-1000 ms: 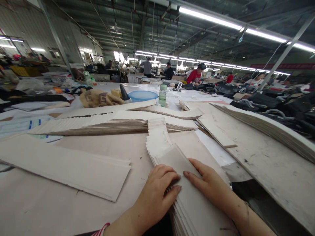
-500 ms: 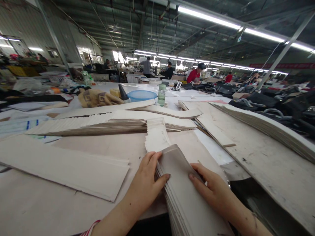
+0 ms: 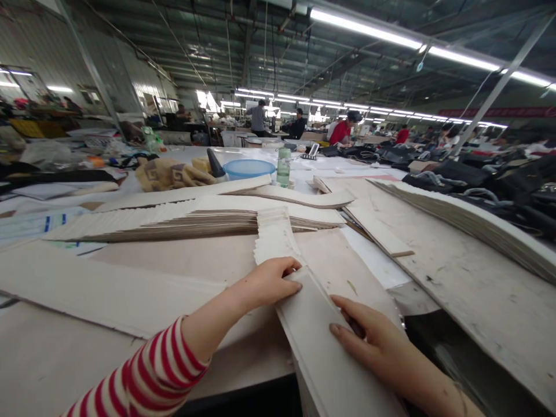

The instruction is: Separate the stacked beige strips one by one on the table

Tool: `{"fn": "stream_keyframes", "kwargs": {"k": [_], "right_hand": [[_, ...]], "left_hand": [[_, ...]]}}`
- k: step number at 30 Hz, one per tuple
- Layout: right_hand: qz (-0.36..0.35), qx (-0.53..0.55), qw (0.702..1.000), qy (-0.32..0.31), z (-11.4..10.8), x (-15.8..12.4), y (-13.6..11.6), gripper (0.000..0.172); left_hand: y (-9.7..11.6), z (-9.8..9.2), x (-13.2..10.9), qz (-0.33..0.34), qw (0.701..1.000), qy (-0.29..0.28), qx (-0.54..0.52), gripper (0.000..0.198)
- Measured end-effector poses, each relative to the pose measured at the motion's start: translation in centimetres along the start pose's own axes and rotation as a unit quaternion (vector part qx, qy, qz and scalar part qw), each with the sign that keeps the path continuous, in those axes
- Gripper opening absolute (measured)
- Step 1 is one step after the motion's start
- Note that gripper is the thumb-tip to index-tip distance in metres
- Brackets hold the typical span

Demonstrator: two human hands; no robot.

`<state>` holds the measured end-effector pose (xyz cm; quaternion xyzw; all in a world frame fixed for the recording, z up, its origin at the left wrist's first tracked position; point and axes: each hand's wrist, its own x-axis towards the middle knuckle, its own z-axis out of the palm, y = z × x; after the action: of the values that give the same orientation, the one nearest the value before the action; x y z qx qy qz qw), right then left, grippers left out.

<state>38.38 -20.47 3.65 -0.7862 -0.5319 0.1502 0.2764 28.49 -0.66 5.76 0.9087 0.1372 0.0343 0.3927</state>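
A stack of long pale board strips (image 3: pixel 324 341) lies in front of me, running away from my body. My left hand (image 3: pixel 275 281) is at its far left corner, thumb on the top strip and fingers curled over the end. My right hand (image 3: pixel 369 333) grips the right edge, thumb on top and the other fingers down the side, partly hidden. Just beyond the far end lies a fanned run of similar strips (image 3: pixel 274 234). A wide pale board piece (image 3: pixel 108 289) lies to the left, partly behind my left forearm.
Across the table lies a long fanned pile of strips (image 3: pixel 182 221). Behind it are a blue basin (image 3: pixel 249 168), a green bottle (image 3: pixel 284 168) and a patterned tan cloth (image 3: pixel 174 174). A large board (image 3: pixel 469 278) with a strip pile (image 3: pixel 478 223) fills the right. Several people work farther back.
My left hand has moved from the stack's left side onto its far end, bringing the striped sleeve into view. The stack's top face now looks paler. My right hand has barely shifted.
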Motion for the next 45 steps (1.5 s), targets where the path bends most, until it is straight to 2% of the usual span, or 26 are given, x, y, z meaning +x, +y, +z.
{"fn": "stream_keyframes", "kwargs": {"k": [2,4,6,8,14,22,29,37,42,45], "right_hand": [[-0.037,-0.058,0.996,0.057,-0.1,0.2,0.0,0.043],[-0.097,-0.103,0.986,0.092,-0.2,0.9,-0.2,0.039],[-0.152,-0.124,0.977,0.087,0.0,1.6,-0.7,0.032],[-0.178,-0.128,0.973,0.07,0.4,2.3,-1.0,0.026],[-0.17,-0.109,0.975,0.096,1.6,2.7,-0.9,0.022],[-0.177,-0.101,0.971,0.122,1.7,2.5,-1.0,0.02],[-0.161,-0.09,0.978,0.099,1.8,2.4,-1.0,0.021],[-0.153,-0.078,0.981,0.087,1.7,2.5,-1.2,0.017],[-0.148,-0.096,0.981,0.082,1.6,2.6,-1.3,0.015],[-0.155,-0.11,0.978,0.083,1.4,2.7,-1.5,0.016]], "left_hand": [[-0.3,0.4,0.2,0.014,0.999,0.019,0.028,0.03],[-0.3,0.7,0.4,0.03,0.997,0.034,0.063,0.031],[-0.2,0.9,0.5,0.043,0.994,0.034,0.092,0.03],[-0.1,1.0,0.7,0.052,0.992,0.03,0.109,0.031],[0.4,1.3,0.7,0.051,0.987,0.014,0.151,0.033],[1.1,1.7,0.1,0.089,0.968,0.01,0.233,0.026],[0.9,2.0,-0.1,0.115,0.952,-0.001,0.282,0.023],[1.8,2.6,-0.6,0.117,0.934,-0.011,0.337,0.027],[1.0,1.7,-0.3,0.12,0.959,-0.01,0.255,0.028],[0.4,0.5,-0.2,0.07,0.979,-0.021,0.191,0.029]]}}
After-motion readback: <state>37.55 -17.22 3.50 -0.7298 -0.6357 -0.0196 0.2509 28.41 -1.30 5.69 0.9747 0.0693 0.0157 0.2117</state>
